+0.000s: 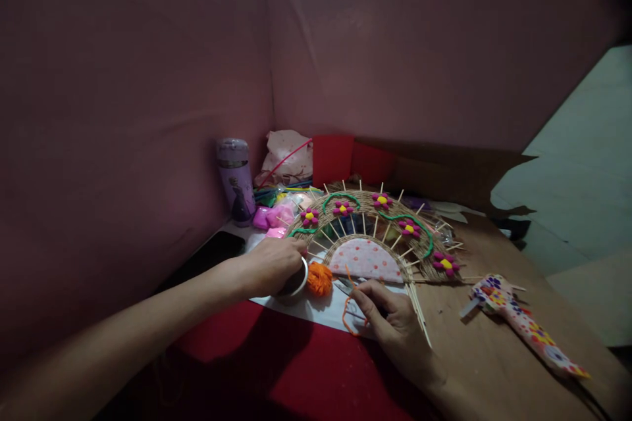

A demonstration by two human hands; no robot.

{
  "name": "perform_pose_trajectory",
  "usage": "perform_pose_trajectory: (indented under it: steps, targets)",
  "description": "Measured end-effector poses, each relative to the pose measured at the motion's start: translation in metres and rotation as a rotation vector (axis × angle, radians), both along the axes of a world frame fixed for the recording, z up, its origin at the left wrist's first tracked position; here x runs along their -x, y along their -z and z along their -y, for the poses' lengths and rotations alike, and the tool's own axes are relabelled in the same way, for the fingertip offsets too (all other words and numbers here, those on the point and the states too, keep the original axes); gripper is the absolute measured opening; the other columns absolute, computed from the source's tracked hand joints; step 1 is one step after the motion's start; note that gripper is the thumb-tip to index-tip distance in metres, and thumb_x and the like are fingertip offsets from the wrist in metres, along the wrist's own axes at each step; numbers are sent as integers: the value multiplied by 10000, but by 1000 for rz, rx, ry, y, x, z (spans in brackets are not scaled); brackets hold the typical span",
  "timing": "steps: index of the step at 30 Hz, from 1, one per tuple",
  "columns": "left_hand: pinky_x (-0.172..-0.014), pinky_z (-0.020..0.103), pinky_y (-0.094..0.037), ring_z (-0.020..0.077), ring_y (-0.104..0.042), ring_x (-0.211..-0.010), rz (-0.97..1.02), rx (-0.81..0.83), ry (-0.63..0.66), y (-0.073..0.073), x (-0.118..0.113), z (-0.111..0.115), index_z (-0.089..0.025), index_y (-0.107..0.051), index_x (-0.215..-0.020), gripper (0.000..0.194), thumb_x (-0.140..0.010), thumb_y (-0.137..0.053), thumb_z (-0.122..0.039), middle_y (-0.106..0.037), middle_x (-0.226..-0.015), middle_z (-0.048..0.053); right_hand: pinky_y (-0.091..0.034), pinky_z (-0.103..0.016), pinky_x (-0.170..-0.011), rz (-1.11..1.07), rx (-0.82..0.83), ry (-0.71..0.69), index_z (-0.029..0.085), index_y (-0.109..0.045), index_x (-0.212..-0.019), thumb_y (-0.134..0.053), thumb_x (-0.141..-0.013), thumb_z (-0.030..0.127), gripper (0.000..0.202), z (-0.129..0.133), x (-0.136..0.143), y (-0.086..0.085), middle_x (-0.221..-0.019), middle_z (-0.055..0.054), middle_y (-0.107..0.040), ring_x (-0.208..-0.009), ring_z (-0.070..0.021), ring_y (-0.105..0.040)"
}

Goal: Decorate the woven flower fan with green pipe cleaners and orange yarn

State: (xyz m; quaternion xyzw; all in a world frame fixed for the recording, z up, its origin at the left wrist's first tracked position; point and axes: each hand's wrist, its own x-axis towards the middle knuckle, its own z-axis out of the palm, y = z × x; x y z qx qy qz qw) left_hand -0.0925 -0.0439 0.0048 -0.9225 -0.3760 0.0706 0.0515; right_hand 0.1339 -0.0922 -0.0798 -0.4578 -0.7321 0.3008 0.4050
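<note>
My left hand [274,266] is closed at a round cup-like container [299,281] with a white rim; what its fingers pinch is hidden. Right beside that container lies a ball of orange yarn [320,280]. My right hand [368,299] is closed on small metal scissors [344,286], their tips pointing toward the yarn ball. A loose orange strand [345,317] curls next to them over white paper [316,317]. Behind both hands rests a half-round woven fan [363,200] with stick spokes, purple and yellow flowers, green vines and a dotted pale centre [366,259].
A purple tumbler [237,184] stands at the back left, near pink packets [271,216] and a dark flat object [217,253]. Red boxes [333,159] are behind the fan. A flower-patterned wrapped piece [530,329] lies on the brown surface [474,342] at right.
</note>
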Motion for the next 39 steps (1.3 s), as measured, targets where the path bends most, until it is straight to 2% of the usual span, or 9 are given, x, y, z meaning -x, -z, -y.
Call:
perform_pose_trajectory:
  steps: [6,11,17,23,27,31,35,37,39]
  targets:
    - [-472,277,-338,168,-580,-682,-116,15,22,-5,-3,-1,-123,-660,-734,159,-674,-537,-44,-628,-953,83,-411,-190,-509,-7,18,-16,177,-588,-748,-450,-899,366,278,-1,1,3,-615,11,-533,-553,-113,-481]
    - [-505,293,-359,193,-577,-754,-94,-6,58,0,1,-4,-131,-668,-788,164,-667,-568,-82,-610,-1009,92,-394,-187,-512,-8,17,-17,178,-581,-740,-456,-900,359,272,-2,0,4,-601,18,-513,-549,-106,-464]
    - [-716,360,-388,269,-522,-938,-55,-70,56,2,-1,0,-145,-677,-699,83,-668,-601,-133,-623,-979,104,-383,-196,-522,-12,26,-31,180,-581,-759,-459,-902,360,260,-2,-1,6,-617,19,-523,-552,-105,-464]
    - [-815,390,-381,289,-505,-995,-106,-37,84,-2,4,3,-119,-692,-755,137,-661,-596,-141,-607,-1071,152,-393,-203,-546,-19,22,-25,179,-584,-761,-464,-901,361,259,-3,-2,8,-630,15,-534,-571,-109,-481]
    - [-804,380,-400,278,-536,-916,-158,45,19,-8,13,1,-101,-681,-717,126,-631,-588,-104,-629,-943,156,-399,-194,-527,-32,49,-33,180,-583,-766,-467,-897,372,260,-1,-2,8,-639,12,-536,-572,-110,-480]
    - [-742,350,-418,257,-557,-842,-180,44,-90,-12,22,3,-95,-662,-714,147,-655,-529,-73,-630,-867,157,-394,-195,-521,-28,45,-29,178,-585,-761,-466,-897,370,263,0,-2,6,-628,14,-536,-561,-108,-476]
    - [-664,277,-413,187,-559,-744,-65,136,-244,-13,38,3,-114,-623,-734,197,-640,-469,-34,-622,-854,119,-388,-201,-537,-12,12,-25,177,-588,-753,-462,-901,357,264,-2,-1,5,-616,18,-534,-556,-107,-481]
    - [-591,254,-391,155,-528,-662,15,215,-349,-14,47,1,-126,-591,-690,151,-615,-479,-58,-602,-807,90,-386,-205,-548,-2,-1,-26,176,-589,-749,-461,-902,351,265,-3,-1,5,-616,17,-538,-558,-107,-484]
    - [-565,243,-370,132,-493,-627,97,254,-386,-16,57,-2,-143,-558,-624,90,-607,-486,-93,-579,-783,61,-387,-204,-542,-5,4,-25,176,-590,-753,-458,-902,355,268,-3,-1,5,-618,15,-541,-557,-108,-482]
